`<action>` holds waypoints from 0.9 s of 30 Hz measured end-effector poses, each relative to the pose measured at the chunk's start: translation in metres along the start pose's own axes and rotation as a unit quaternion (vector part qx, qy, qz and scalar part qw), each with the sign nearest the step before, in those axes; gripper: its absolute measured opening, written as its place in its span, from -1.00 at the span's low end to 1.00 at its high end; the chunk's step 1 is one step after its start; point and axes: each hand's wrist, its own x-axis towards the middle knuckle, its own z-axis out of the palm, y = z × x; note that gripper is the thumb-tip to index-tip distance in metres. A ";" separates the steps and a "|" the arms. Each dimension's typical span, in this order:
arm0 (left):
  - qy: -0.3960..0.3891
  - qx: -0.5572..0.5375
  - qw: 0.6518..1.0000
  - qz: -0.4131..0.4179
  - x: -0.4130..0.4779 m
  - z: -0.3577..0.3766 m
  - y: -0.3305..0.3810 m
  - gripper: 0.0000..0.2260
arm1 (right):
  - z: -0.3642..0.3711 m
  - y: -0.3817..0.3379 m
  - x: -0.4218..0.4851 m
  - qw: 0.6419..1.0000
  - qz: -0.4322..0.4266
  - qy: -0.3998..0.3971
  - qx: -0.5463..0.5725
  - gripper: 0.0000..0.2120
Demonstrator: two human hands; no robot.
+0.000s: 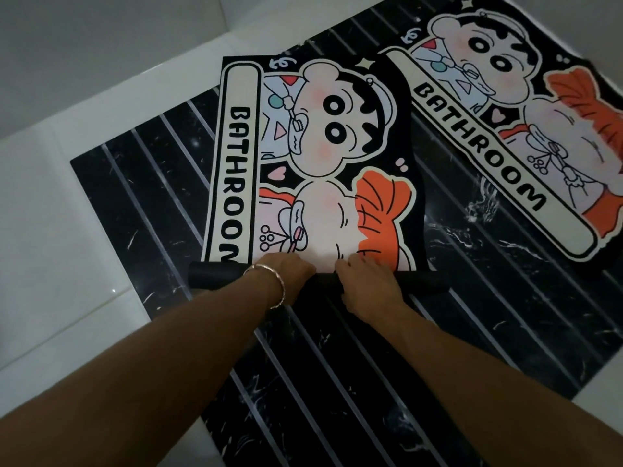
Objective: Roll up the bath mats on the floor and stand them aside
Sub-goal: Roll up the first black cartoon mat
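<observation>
Two black bath mats with a cartoon print and the word BATHROOM lie on the floor. The near mat (313, 156) has its closest edge curled into a thin black roll (421, 281) that spans its width. My left hand (286, 276), with a silver bracelet on the wrist, and my right hand (365, 284) sit side by side on the middle of that roll, fingers curled over it. The second mat (526, 129) lies flat at the upper right, its left edge tucked under or against the near mat.
The mats rest on a black marble floor panel with thin pale grooves (320, 382). White tiled floor (67, 247) surrounds it on the left and a white wall (101, 45) rises at the back.
</observation>
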 end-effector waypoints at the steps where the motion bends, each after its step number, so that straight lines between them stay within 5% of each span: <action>1: -0.012 -0.008 1.000 0.008 0.002 -0.003 -0.003 -0.78 | 0.002 0.001 -0.003 1.000 -0.005 0.021 -0.017 -0.71; 8: 0.122 0.001 0.993 0.001 -0.008 0.013 0.002 -0.65 | -0.009 0.007 0.013 0.997 0.012 -0.044 0.069 -0.87; 15: 0.067 0.076 0.994 -0.050 0.001 0.003 0.006 -0.75 | 0.007 0.004 0.000 0.999 0.013 0.037 -0.005 -0.70; 27: 0.098 0.077 0.991 -0.056 -0.009 0.008 0.010 -0.74 | -0.011 0.009 0.018 0.998 -0.024 -0.051 0.033 -0.80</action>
